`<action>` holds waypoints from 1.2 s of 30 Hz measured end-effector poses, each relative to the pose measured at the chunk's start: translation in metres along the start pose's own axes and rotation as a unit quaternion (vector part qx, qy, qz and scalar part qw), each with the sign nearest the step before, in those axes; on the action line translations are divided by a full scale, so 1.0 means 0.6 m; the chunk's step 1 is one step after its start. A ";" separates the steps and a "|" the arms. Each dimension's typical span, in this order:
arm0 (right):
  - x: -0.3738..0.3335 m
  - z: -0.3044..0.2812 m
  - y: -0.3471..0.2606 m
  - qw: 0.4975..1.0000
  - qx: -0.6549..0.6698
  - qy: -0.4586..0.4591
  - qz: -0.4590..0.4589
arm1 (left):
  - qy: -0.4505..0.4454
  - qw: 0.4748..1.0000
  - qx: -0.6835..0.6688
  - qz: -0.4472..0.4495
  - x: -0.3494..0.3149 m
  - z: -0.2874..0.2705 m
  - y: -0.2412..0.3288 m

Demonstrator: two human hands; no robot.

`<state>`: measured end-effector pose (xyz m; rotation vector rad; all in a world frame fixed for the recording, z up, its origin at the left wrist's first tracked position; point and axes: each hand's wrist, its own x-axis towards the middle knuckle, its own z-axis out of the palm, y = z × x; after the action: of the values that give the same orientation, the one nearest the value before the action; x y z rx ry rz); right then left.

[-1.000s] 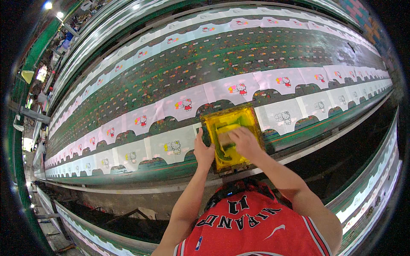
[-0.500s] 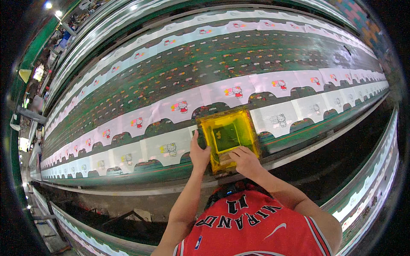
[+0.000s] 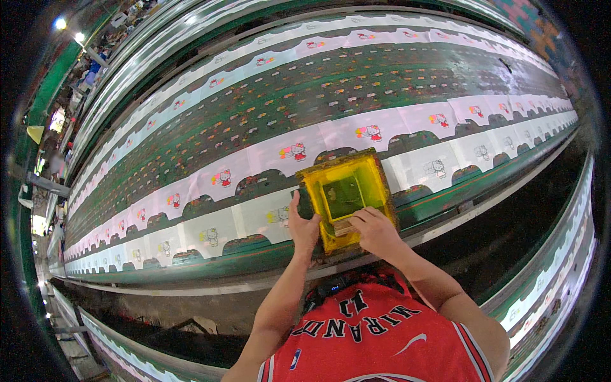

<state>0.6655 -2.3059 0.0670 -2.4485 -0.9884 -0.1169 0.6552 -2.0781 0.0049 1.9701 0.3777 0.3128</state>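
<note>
A yellow printing screen (image 3: pixel 382 188) in a stained square frame lies slightly turned over the near row of white cut pieces. My left hand (image 3: pixel 305 228) is closed on the frame's left side, its thumb pointing up along the edge. In my right hand (image 3: pixel 378 230) is a squeegee (image 3: pixel 344 227) with a wooden grip, its blade against the near part of the mesh; my fingers hide part of it. Just left of the frame, a white piece (image 3: pixel 266 219) carries a faint yellow and grey cartoon print. To the right, another white piece (image 3: pixel 433 167) shows a grey outline print.
A long green table (image 3: pixel 267 251) runs left to right, with a pale rail (image 3: pixel 445 234) along its near edge. Beyond the near row lies a row of pink pieces (image 3: pixel 318 143) with coloured prints. More long tables (image 3: pixel 547 299) stand behind me and farther off.
The screen, my hands and the squeegee have shifted left along the row relative to the white pieces. The printed rows now appear farther right in view. Both holds are unchanged.
</note>
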 end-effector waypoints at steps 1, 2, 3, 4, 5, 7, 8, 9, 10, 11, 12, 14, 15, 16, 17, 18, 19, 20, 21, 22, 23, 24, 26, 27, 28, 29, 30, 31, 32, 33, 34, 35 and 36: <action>-0.012 -0.008 0.022 1.000 -0.003 -0.004 0.001 | -0.001 1.000 0.011 0.002 -0.005 0.026 0.002; -0.023 -0.014 0.040 1.000 -0.001 -0.010 0.001 | -0.002 1.000 0.022 0.004 -0.008 0.049 0.002; -0.033 -0.019 0.056 1.000 0.001 -0.016 0.001 | -0.002 0.999 0.033 0.005 -0.011 0.070 0.002; -0.041 -0.026 0.071 1.000 0.001 -0.022 0.003 | -0.017 0.998 0.004 -0.067 -0.015 0.077 0.052; -0.047 -0.031 0.082 1.000 0.011 -0.019 -0.002 | -0.011 0.999 0.019 -0.036 -0.016 0.090 0.045; -0.054 -0.037 0.093 0.999 0.030 -0.012 -0.011 | 0.001 0.998 0.051 0.027 -0.015 0.101 0.028; -0.058 -0.036 0.097 0.999 0.031 -0.012 -0.013 | -0.003 0.999 0.047 0.008 -0.015 0.103 0.029; -0.061 -0.032 0.099 0.999 0.032 -0.011 -0.014 | -0.007 0.999 0.043 -0.012 -0.015 0.103 0.029; -0.063 -0.030 0.104 0.999 0.031 -0.011 -0.017 | -0.010 0.999 0.037 -0.031 -0.013 0.104 0.043; -0.066 -0.028 0.108 0.999 0.029 -0.013 -0.022 | -0.016 0.998 0.017 -0.056 -0.011 0.104 0.057; -0.068 -0.027 0.111 0.999 0.027 -0.014 -0.026 | -0.023 0.996 -0.003 -0.081 -0.011 0.104 0.071; -0.066 -0.028 0.112 0.999 0.029 -0.018 -0.031 | -0.022 0.996 -0.008 -0.091 -0.010 0.102 0.073; -0.065 -0.029 0.112 0.999 0.033 -0.020 -0.029 | -0.018 0.997 0.008 -0.076 -0.008 0.104 0.057; -0.066 -0.029 0.111 0.999 0.036 -0.022 -0.023 | -0.018 0.998 0.024 -0.062 -0.008 0.105 0.052; -0.067 -0.030 0.111 0.999 0.041 -0.021 -0.025 | -0.014 0.998 0.023 -0.058 -0.009 0.105 0.047; -0.067 -0.030 0.110 0.998 0.046 -0.020 -0.026 | -0.010 0.998 0.022 -0.053 -0.010 0.105 0.041; -0.067 -0.034 0.111 0.998 0.048 -0.019 -0.028 | -0.005 0.999 0.019 -0.048 -0.010 0.107 0.038; -0.070 -0.037 0.110 0.998 0.053 -0.020 -0.028 | -0.009 0.999 0.027 -0.044 -0.009 0.107 0.034; -0.077 -0.040 0.107 0.998 0.058 -0.021 -0.029 | -0.012 0.999 0.035 -0.040 -0.008 0.104 0.030; -0.082 -0.042 0.105 0.997 0.062 -0.022 -0.030 | -0.015 0.998 0.043 -0.034 -0.007 0.103 0.024; -0.086 -0.043 0.105 0.997 0.062 -0.027 -0.034 | -0.010 0.998 0.062 -0.021 -0.007 0.103 0.018; -0.089 -0.042 0.105 0.997 0.061 -0.033 -0.038 | -0.005 0.997 0.080 -0.008 -0.008 0.105 0.013; -0.083 -0.031 0.110 0.998 0.043 -0.022 -0.044 | -0.017 0.996 0.073 -0.038 -0.005 0.106 0.033; -0.070 -0.016 0.122 0.998 0.026 -0.005 -0.049 | -0.031 0.995 0.048 -0.082 -0.003 0.102 0.056; -0.053 -0.002 0.132 0.998 0.010 0.010 -0.055 | -0.044 0.991 0.024 -0.127 -0.003 0.097 0.074; -0.025 0.009 0.146 0.998 0.008 0.028 -0.054 | -0.040 0.993 0.027 -0.108 -0.005 0.097 0.071; 0.012 0.015 0.160 0.997 0.007 0.046 -0.056 | -0.034 0.995 0.031 -0.090 -0.008 0.096 0.064; 0.053 0.010 0.167 0.999 0.034 0.016 -0.021 | -0.029 0.997 0.034 -0.071 -0.008 0.097 0.056; 0.089 0.004 0.175 0.998 0.060 -0.011 0.014 | -0.036 0.996 0.027 -0.073 -0.009 0.099 0.049; 0.116 0.003 0.186 0.998 0.063 0.004 0.011 | -0.042 0.996 0.021 -0.075 -0.008 0.099 0.042; 0.137 0.001 0.194 0.998 0.067 0.016 0.008 | -0.049 0.996 0.015 -0.079 -0.008 0.099 0.037; 0.148 0.000 0.195 0.997 0.070 0.029 0.006 | -0.046 0.996 0.022 -0.070 -0.006 0.100 0.033; 0.151 -0.002 0.193 0.996 0.078 0.047 0.018 | -0.044 0.997 0.029 -0.061 -0.003 0.102 0.028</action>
<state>0.8097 -2.3205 0.0434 -2.2954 -0.8788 -0.1361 0.6790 -2.1362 -0.0046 1.9995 0.4511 0.1388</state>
